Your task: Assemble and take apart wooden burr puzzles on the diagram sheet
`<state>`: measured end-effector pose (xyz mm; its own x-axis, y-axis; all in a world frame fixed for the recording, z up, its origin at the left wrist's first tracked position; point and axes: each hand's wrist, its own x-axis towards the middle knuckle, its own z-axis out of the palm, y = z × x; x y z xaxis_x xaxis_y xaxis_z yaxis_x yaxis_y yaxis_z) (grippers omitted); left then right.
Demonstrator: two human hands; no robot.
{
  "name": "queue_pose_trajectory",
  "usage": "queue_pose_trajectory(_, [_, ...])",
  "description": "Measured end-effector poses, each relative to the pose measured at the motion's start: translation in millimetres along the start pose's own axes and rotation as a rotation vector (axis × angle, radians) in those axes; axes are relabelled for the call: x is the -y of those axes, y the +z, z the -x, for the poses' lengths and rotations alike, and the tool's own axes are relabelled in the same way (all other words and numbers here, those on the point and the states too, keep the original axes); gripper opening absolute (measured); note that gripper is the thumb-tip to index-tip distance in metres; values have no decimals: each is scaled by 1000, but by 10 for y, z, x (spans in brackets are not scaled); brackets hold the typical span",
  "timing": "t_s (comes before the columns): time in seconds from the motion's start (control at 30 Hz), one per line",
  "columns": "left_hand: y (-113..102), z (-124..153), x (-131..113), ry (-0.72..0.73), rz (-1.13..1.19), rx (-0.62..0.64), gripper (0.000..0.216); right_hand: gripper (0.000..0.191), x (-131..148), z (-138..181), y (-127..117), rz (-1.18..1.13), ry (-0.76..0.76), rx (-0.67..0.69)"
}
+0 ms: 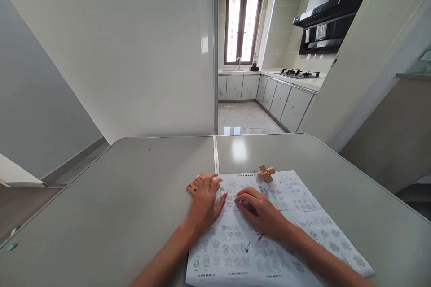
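My left hand (206, 195) lies with its fingers spread over a flat group of wooden puzzle pieces (192, 187) at the left edge of the instruction sheet. The fingers partly cover the pieces, which show small dark holes or marks. My right hand (257, 210) rests on the printed instruction sheet (235, 249), its fingers curled in, with nothing visible in them. An assembled wooden burr puzzle (266, 173), with crossed sticks, sits at the sheet's far edge, beyond my right hand. Small line drawings of puzzles fill the sheet, and my forearms cover parts of it.
The grey table (134, 206) has a light seam (216, 154) running away from me. Past its far edge are a white wall panel (151, 54) and a kitchen doorway with cabinets (243, 86). A small green object (12, 246) appears at the lower left.
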<state>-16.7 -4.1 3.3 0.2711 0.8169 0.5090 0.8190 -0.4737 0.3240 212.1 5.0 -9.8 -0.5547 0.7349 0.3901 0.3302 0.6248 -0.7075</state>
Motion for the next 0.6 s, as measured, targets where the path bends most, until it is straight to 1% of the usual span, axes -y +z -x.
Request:
queue_pose_trajectory(0.13, [1,59,-206,210,70,205,16,18,-17,-12,20,7,-25,-6])
queue_pose_trajectory(0.17, [13,79,-236,239,90,248,17,17,-20,-11,19,8,-19,-2])
queue_pose_trajectory(0.23, [37,112,-268,260,108,292,16,17,-25,-7,16,10,-4,6])
queue_pose_trajectory(0.4, [47,126,-266,220,109,311,14,19,-17,3,14,14,2,12])
queue_pose_trajectory(0.6, [45,121,-267,231,118,313,13,20,-1,3,7,27,14,27])
